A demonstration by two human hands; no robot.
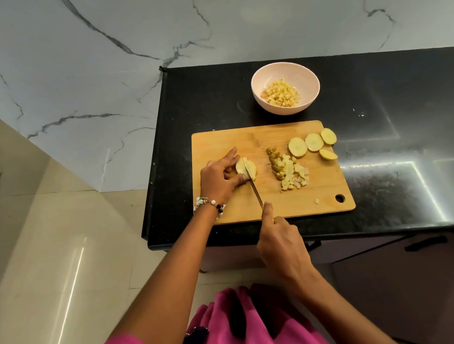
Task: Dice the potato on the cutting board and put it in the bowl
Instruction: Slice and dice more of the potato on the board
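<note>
The left hand (222, 177) pinches a potato slice (246, 169) flat on the wooden cutting board (236, 205), fingers curled at its left edge. The right hand (281, 244) grips the handle of a knife (256, 194), whose blade lies across the slice and seems partway through it. A pile of diced potato (288, 173) lies mid-board, four round slices (313, 143) near its right edge. The pink bowl (283, 69) beyond the board holds more dice.
</note>
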